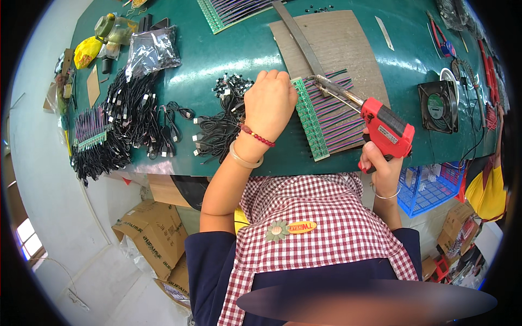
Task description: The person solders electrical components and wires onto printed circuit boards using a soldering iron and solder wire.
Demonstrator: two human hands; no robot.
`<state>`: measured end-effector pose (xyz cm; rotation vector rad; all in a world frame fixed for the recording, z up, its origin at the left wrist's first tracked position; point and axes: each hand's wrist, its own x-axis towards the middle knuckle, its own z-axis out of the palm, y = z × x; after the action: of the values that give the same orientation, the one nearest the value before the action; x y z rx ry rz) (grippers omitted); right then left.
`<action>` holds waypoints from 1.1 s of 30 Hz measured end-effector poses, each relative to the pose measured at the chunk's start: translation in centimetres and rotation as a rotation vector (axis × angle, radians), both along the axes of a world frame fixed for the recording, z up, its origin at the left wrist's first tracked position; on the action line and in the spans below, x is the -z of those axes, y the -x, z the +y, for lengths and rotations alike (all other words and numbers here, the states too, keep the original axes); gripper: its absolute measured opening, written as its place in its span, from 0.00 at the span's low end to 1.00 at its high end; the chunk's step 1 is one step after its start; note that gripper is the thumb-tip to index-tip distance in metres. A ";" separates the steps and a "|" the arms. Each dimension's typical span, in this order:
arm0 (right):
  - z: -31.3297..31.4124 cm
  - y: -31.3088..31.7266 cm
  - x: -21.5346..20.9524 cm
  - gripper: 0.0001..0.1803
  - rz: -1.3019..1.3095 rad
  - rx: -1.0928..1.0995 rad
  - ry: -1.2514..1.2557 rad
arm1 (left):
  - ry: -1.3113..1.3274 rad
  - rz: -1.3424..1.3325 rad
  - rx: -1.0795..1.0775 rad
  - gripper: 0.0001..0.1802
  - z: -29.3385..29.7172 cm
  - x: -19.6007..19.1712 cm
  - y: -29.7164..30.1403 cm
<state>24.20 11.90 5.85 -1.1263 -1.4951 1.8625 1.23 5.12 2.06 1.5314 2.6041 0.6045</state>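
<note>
My right hand grips a red soldering gun by its handle. The gun points up and left, its tip by the top end of a green circuit board panel. Purple and dark wires run rightward from that panel in a row. Closed, with the back of the hand up, my left hand is beside the panel's upper left corner; whatever its fingers pinch is hidden. Left of it lie bundled black USB cables and a pile of small black connectors.
A brown board lies under the wires, with a metal bar across it. A black fan stands at the right. More black cables, a plastic bag and another wired panel fill the left side.
</note>
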 end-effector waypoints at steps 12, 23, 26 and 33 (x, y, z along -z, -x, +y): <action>0.0 -0.4 0.1 0.15 0.031 0.026 -0.016 | -0.168 -0.167 -0.038 0.07 -3.1 -1.3 0.5; 0.6 0.4 -0.7 0.15 0.142 0.029 -0.013 | -0.042 -0.031 -0.321 0.05 -10.4 0.3 5.6; 0.5 0.3 -0.9 0.16 0.165 0.063 -0.030 | -0.158 -0.216 -0.351 0.04 -10.9 -0.3 5.6; 0.6 1.1 -1.7 0.17 0.269 0.042 0.121 | -0.902 -0.928 -0.392 0.03 -10.2 -3.0 3.9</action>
<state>23.14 12.52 7.51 -0.9085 -1.2149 2.0065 -2.69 -5.03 5.06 0.4689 1.8865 2.0890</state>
